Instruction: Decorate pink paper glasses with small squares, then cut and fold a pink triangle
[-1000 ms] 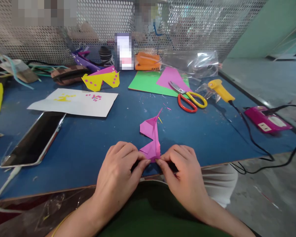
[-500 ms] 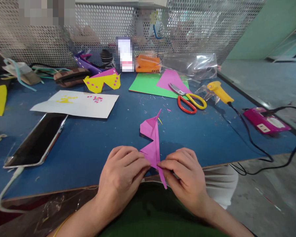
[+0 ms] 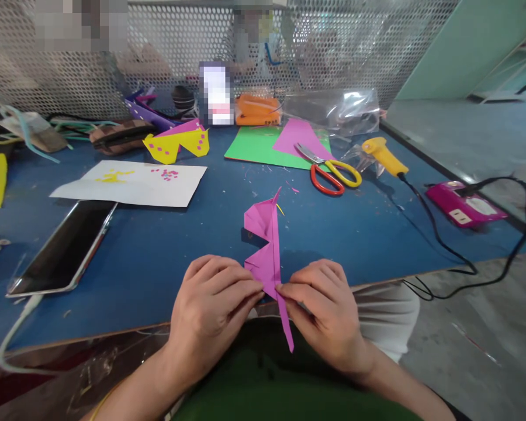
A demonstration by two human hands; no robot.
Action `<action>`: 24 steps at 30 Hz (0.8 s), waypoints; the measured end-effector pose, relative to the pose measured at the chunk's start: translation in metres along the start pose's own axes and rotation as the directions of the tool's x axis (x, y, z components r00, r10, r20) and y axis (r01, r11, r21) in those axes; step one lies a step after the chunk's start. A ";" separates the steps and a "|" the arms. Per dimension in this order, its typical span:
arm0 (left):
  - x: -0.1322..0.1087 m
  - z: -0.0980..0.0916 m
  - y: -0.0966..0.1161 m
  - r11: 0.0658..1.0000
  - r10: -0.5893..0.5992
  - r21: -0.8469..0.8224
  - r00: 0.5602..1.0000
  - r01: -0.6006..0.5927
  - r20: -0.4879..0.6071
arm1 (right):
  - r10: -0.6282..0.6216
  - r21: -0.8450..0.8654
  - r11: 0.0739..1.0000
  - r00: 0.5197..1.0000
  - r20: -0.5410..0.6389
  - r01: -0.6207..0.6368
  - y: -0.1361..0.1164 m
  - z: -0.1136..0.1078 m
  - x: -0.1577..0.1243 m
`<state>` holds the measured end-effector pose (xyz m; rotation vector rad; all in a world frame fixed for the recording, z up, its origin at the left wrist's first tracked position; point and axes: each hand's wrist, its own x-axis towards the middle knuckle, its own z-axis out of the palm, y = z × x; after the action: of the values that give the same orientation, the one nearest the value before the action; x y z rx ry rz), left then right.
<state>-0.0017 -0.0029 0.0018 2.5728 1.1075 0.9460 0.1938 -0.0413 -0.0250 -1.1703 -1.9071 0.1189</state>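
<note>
A pink foam or paper cutout, with two pointed lobes and a notch between them, lies over the table's front edge. A narrow pink strip runs along its right side, and the strip's tail hangs past the edge toward me. My left hand is closed, pinching the near lobe's corner between thumb and fingers. From the other side my right hand pinches the strip where it meets the cutout. Its fingertips almost meet those of my left hand. The fingertips partly cover the joined edge.
Scissors lie ahead, beside green sheets. A yellow glue gun is at the right, near a pink power socket. At the left are a phone, white paper and a yellow mask-like cutout.
The strip's free tail now reaches further down toward me, and the strip lies straighter along the cutout. Both hands keep their pinch. The whole view has shifted slightly.
</note>
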 end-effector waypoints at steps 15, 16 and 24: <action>0.003 0.002 -0.002 1.000 -0.012 0.006 0.999 0.011 0.032 | 0.064 0.018 0.998 0.996 0.055 -0.065 0.001 0.002 0.002; 0.003 0.002 -0.002 1.000 -0.005 0.006 0.999 0.004 0.037 | 0.066 0.018 0.998 0.997 0.051 -0.067 0.002 0.002 0.001; 0.005 0.002 -0.005 1.000 0.015 0.022 0.999 -0.016 0.045 | 0.160 0.040 0.986 0.985 0.062 -0.163 0.000 0.003 0.005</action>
<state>-0.0009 0.0042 0.0000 2.6105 1.0947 0.8794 0.1906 -0.0366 -0.0243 -1.3027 -1.8484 0.2854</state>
